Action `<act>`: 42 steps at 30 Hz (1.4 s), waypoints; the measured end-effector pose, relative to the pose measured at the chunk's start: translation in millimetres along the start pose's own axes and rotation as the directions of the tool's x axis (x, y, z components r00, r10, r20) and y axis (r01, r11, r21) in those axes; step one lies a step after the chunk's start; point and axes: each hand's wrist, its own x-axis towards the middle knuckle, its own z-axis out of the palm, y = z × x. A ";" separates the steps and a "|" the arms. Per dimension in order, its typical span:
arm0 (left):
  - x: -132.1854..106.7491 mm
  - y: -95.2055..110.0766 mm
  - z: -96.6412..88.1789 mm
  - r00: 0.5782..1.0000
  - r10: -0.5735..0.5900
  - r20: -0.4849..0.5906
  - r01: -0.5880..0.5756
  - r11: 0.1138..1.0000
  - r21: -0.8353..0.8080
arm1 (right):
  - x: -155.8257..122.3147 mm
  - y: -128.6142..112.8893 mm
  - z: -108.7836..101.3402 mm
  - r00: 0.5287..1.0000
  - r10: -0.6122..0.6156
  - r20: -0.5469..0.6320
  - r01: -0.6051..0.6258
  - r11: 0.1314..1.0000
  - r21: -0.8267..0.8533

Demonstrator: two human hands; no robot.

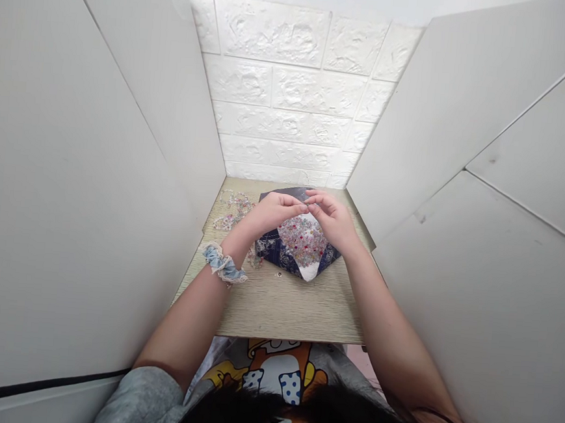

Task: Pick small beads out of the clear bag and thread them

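My left hand and my right hand meet above a dark blue patterned box, fingertips pinched together and almost touching. Whatever is between the fingers is too small to make out. Below them, the white-lined box holds a heap of small beads, mostly clear and pink with some red ones. Part of its far side is hidden by my hands. To the left of the box lie strings of coloured beads, some of them behind my left wrist.
The light wooden tabletop sits between pale panels on the left and right. A white brick-pattern wall rises at the back. A few tiny bits lie in front of the box. A blue scrunchie circles my left wrist.
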 end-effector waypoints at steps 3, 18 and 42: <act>0.8 -1.3 -0.2 1.000 0.007 -0.007 -0.007 1.000 0.014 | 0.2 -0.9 0.4 1.000 0.013 -0.001 -0.013 0.998 0.060; 1.2 -2.8 -0.5 1.000 0.026 -0.016 -0.025 0.998 0.064 | -0.8 -4.4 0.7 0.999 0.030 0.035 -0.034 0.993 0.116; 1.6 -4.6 -1.1 0.999 0.030 -0.036 -0.028 0.997 0.079 | -1.6 -3.2 2.0 1.000 -0.001 0.018 0.001 0.999 0.036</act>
